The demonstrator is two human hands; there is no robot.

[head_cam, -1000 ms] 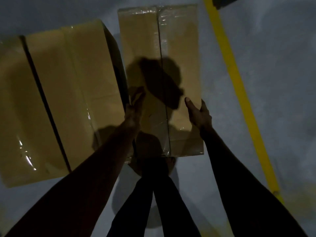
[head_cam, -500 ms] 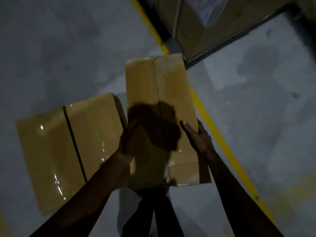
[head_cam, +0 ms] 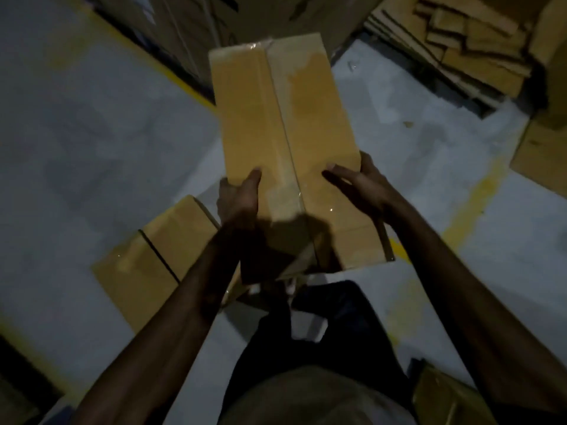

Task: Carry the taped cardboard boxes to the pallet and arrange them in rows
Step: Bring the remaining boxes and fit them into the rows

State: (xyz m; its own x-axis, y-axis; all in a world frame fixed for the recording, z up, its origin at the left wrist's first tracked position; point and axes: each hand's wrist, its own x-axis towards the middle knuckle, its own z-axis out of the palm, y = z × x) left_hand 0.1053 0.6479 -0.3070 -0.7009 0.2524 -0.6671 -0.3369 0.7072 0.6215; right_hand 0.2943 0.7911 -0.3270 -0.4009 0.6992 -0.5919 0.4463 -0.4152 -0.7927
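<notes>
Box on the floor: a second taped cardboard box is lying on the grey floor at lower left, just beside the person's left forearm, with a dark seam running across its top.
Yellow floor line: it is running diagonally at upper left, passing behind the carried box.
Left hand: it is gripping the near left edge of the carried box, with the thumb lying on the top face and the fingers curling down the side, out of sight.
Carried box: a long, narrow taped cardboard box is being held off the floor in front of the person, its length pointing away. Clear tape is sealing the centre seam.
Right hand: it is gripping the near right edge, thumb on top and fingers wrapping round the side.
Handling: the box is looking stiff and is probably light to moderate in weight, since two hands near one end are holding it level. The glossy tape is likely slippery, so bare cardboard on the long side edges, or underneath, is the better place to hold.
Stacked cartons: large cartons are standing at the top.
Flattened cardboard: loose sheets are lying piled at upper right.
Pallet: none is showing clearly.
Writing: none is readable. The view is dim and blurred, and dark marks on the stacked cartons are too faint to make out.
</notes>
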